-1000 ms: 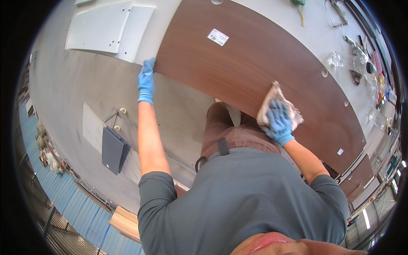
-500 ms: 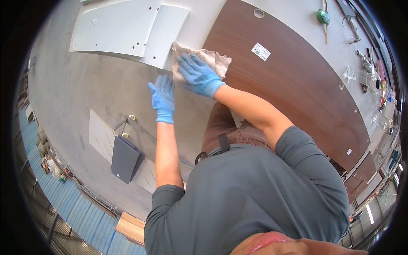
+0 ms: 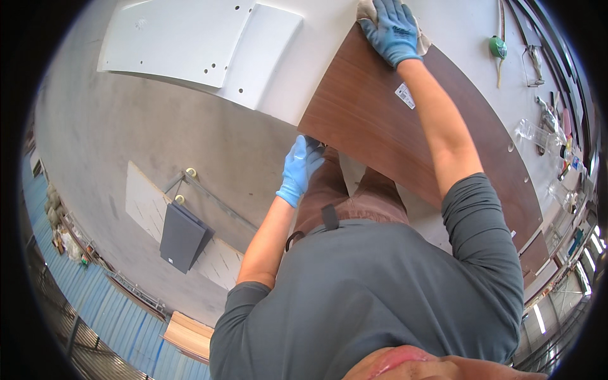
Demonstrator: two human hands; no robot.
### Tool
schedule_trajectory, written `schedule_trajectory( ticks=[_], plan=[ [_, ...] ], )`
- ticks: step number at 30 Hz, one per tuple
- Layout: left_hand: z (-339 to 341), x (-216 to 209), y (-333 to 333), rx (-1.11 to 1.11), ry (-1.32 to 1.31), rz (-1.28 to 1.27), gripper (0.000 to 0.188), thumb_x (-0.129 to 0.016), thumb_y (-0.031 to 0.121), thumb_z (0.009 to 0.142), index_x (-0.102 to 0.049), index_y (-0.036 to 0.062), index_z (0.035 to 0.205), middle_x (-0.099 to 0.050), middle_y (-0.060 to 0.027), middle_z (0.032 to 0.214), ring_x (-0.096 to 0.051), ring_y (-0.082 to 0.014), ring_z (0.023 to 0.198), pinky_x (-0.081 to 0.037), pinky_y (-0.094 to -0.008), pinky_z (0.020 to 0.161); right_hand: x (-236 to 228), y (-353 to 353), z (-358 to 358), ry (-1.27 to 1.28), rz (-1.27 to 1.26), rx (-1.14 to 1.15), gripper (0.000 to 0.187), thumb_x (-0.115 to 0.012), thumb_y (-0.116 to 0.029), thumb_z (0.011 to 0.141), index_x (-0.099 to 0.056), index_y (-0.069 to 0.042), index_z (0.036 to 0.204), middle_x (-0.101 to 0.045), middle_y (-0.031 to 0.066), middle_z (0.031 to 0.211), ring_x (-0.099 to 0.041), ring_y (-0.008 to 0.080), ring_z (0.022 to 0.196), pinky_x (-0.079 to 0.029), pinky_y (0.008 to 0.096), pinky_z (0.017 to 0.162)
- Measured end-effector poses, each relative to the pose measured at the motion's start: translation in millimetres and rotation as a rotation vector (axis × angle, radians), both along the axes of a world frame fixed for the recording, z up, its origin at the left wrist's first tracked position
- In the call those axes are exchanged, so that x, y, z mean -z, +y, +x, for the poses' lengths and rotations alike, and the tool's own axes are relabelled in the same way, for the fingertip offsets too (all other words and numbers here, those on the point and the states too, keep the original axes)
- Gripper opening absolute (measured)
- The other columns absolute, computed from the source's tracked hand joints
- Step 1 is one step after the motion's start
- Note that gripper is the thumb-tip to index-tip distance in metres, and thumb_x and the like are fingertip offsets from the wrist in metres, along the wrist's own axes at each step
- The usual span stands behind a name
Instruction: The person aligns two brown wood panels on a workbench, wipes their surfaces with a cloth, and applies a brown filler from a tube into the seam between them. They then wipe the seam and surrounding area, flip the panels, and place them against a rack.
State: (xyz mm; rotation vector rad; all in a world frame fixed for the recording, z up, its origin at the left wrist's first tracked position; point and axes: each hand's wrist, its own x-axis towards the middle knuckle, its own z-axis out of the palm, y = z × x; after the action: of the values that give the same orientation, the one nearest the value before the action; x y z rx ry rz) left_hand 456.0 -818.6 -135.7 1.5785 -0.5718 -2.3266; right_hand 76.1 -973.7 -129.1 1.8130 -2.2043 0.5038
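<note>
The blue-gloved right grip (image 3: 391, 31) lies flat over a pale cloth (image 3: 423, 43) at the brown panel's (image 3: 354, 95) far end. The left grip (image 3: 299, 168) is at its near corner. White panels (image 3: 183, 41) lie leftward.

Right hand (image 3: 394, 31) outstretched, left hand (image 3: 300, 166) nearer

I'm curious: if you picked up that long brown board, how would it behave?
The brown board would probably stay stiff, since it looks like a flat, solid panel. Being so broad and long, it is likely fairly heavy and awkward to lift. Its smooth-looking face, under the cloth and right hand, may feel a bit slippery.
</note>
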Motion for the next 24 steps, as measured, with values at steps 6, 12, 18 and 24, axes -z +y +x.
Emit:
schedule_trajectory(
  ticks=[6, 12, 18, 24],
  plan=[
    [-26.3, -12.3, -21.4, -0.173, 0.369, 0.255, 0.117, -0.031, 0.095, 0.095, -0.029, 0.0052, 0.17, -0.039, -0.0176, 0.17, -0.042, -0.039, 0.154, -0.034, -0.0589, 0.128, -12.6, 108.5, 154.3, -0.117, 0.065, -0.516, 0.058, -0.072, -0.029, 0.09, -0.064, 0.004, 0.138, -0.064, 0.0224, 0.143, -0.059, 0.0384, 0.138, -0.043, 0.0519, 0.121],
    [-25.0, -7.1, -28.9, -0.286, 0.225, 0.289, 0.103, -0.047, 0.087, 0.098, -0.037, 0.0116, 0.167, -0.05, -0.0172, 0.161, -0.052, -0.0391, 0.147, -0.045, -0.0627, 0.121, -6.6, 144.9, 133.4, -0.4, 0.114, -0.571, 0.071, -0.075, -0.04, 0.089, -0.062, -0.007, 0.151, -0.058, 0.013, 0.159, -0.048, 0.0281, 0.154, -0.03, 0.0546, 0.132],
    [-43.1, 6.6, -18.4, -0.063, -0.047, 0.19, 0.078, -0.069, 0.061, 0.102, -0.049, 0.0091, 0.157, -0.062, -0.0153, 0.151, -0.064, -0.0374, 0.136, -0.062, -0.0534, 0.103, 6.2, 18.9, 21.9, -0.051, 0.061, -0.179, 0.062, -0.054, -0.052, 0.106, -0.061, -0.004, 0.146, -0.057, 0.016, 0.157, -0.047, 0.0298, 0.152, -0.028, 0.0475, 0.13],
    [-39.5, 11.5, -20.5, -0.064, -0.061, 0.191, 0.074, -0.065, 0.063, 0.103, -0.05, 0.0145, 0.157, -0.06, -0.0108, 0.155, -0.063, -0.035, 0.138, -0.065, -0.0503, 0.098, 8.6, 115.8, -58.6, -0.054, 0.021, -0.066, 0.059, -0.059, -0.05, 0.1, -0.061, -0.005, 0.139, -0.059, 0.0174, 0.15, -0.053, 0.0331, 0.142, -0.038, 0.0474, 0.121]
  ],
)
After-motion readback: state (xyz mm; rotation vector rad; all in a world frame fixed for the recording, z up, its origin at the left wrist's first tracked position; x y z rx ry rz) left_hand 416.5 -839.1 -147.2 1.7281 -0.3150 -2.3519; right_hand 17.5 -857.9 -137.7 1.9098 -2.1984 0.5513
